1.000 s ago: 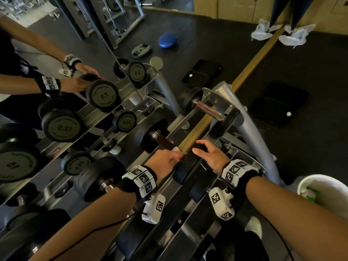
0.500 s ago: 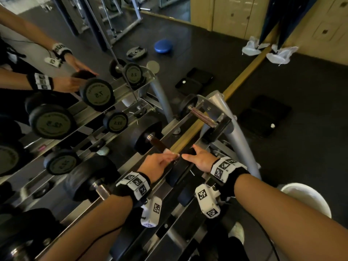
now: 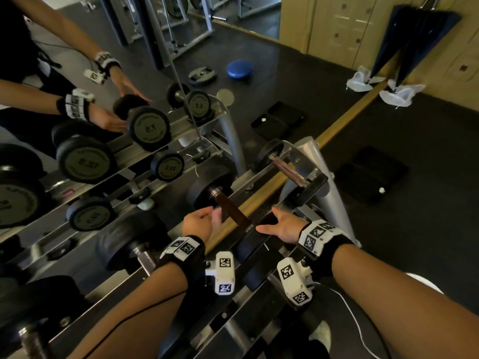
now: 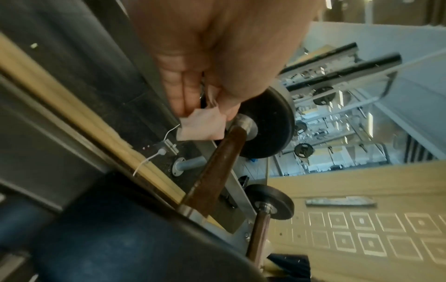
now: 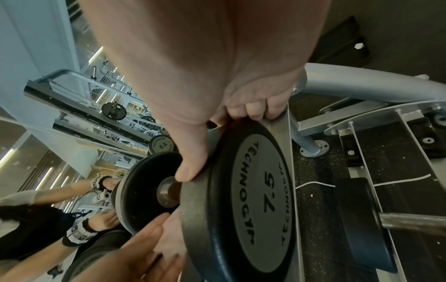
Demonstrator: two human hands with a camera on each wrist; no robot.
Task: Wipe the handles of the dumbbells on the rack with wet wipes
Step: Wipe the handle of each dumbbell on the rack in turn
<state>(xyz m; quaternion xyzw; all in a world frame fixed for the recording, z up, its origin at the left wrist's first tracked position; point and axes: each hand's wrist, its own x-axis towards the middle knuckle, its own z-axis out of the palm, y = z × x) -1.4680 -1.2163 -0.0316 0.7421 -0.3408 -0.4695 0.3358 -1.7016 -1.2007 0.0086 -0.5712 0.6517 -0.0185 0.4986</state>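
Left hand point(image 3: 198, 224) lifted off handle point(image 3: 233, 212), pinching wipe point(image 4: 201, 124).

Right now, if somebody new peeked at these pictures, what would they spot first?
Probably the two hands in the middle of the rack: the right hand grips the rim of a black dumbbell head marked 7.5, while the left hand pinches a small pale wipe beside that dumbbell's brown handle. Next, the big mirror behind the rack, on the left, which shows the same arms and weights again.
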